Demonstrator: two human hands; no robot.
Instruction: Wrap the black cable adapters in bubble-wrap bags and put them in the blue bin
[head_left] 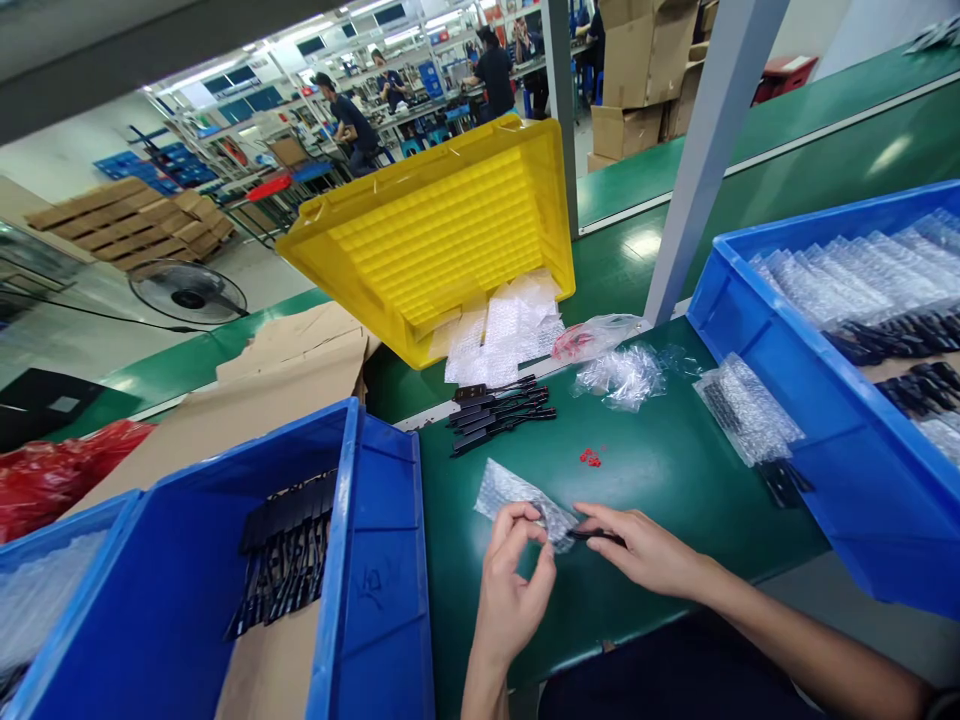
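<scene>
First inspector: Your bubble bag (517, 492) is above the green table (660, 460), by your fingertips. Your right hand (645, 548) pinches a black cord (600, 537) at the bag's near end.

Second inspector: And your left hand (514, 590)? Fingers curled at the bag; I cannot tell whether they grip it. I'd advise you: steady the film lightly, avoid kinking the cord, and keep the red bits (590, 458) out.
</scene>
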